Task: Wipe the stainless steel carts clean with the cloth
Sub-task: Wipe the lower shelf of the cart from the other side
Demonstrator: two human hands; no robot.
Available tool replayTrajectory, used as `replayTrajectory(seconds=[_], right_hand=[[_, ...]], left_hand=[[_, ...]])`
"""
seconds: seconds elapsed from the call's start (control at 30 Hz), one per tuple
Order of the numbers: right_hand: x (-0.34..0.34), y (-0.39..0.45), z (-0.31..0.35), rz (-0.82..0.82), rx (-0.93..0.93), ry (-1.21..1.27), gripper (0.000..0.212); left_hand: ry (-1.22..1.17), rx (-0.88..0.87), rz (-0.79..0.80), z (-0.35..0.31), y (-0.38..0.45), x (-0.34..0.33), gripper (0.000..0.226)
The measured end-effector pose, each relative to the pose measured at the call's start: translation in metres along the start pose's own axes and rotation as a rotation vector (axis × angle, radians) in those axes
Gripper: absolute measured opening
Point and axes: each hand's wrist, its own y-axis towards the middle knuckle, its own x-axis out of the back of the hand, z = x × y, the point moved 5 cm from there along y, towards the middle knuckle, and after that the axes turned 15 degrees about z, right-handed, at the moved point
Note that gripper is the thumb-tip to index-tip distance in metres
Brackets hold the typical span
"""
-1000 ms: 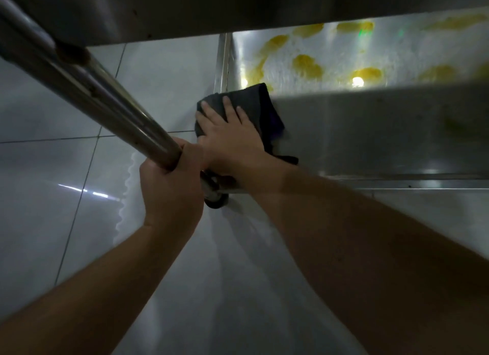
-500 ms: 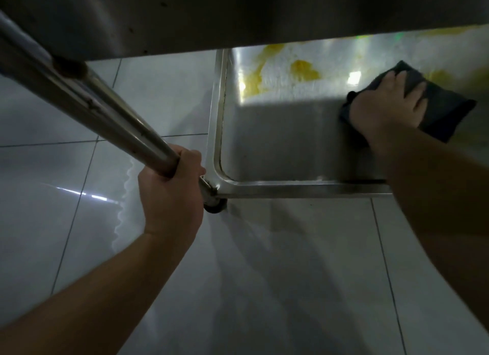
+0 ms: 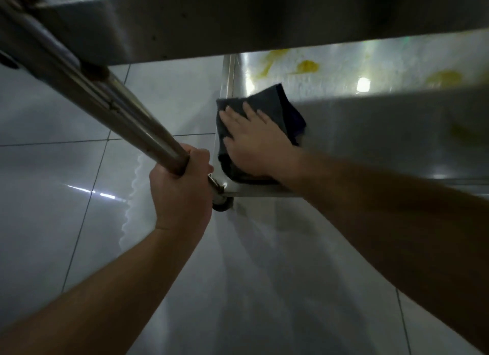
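Note:
I look down past a stainless steel cart's upper shelf (image 3: 238, 18) onto its bottom shelf (image 3: 383, 132). Yellow smears (image 3: 308, 66) and white foam cover the far part of that shelf. A dark grey cloth (image 3: 267, 103) lies at the shelf's near left corner. My right hand (image 3: 254, 142) presses flat on the cloth with straight fingers. My left hand (image 3: 180, 193) grips the cart's slanting steel leg tube (image 3: 111, 111) near its lower end.
A black caster wheel (image 3: 222, 205) sits under the shelf's corner, just right of my left hand. Glossy pale floor tiles (image 3: 66, 195) spread to the left and in front. The upper shelf overhangs and hides part of the bottom shelf.
My right hand swept the cloth from the left corner to the right part of the shelf, then back to the left corner. My left hand kept its grip on the leg tube.

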Motion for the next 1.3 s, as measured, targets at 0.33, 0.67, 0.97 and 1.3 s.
replayTrajectory(seconds=[0.33, 0.67, 0.97, 1.3], right_hand=[[0.011, -0.033, -0.084, -0.024, -0.189, -0.017, 0.063], [-0.029, -0.017, 0.043, 0.085, 0.070, -0.059, 0.062], [-0.035, -0.116, -0.083, 0.125, 0.113, -0.250, 0.064], [-0.021, -0.186, -0.195, 0.175, 0.057, -0.351, 0.055]], left_hand=[[0.041, 0.011, -0.001, 0.002, 0.000, 0.004, 0.007], [0.131, 0.034, 0.037, -0.003, -0.001, 0.006, 0.013], [0.178, 0.069, 0.032, 0.001, 0.002, 0.013, 0.007], [0.307, 0.150, 0.026, -0.002, -0.006, 0.015, 0.021]])
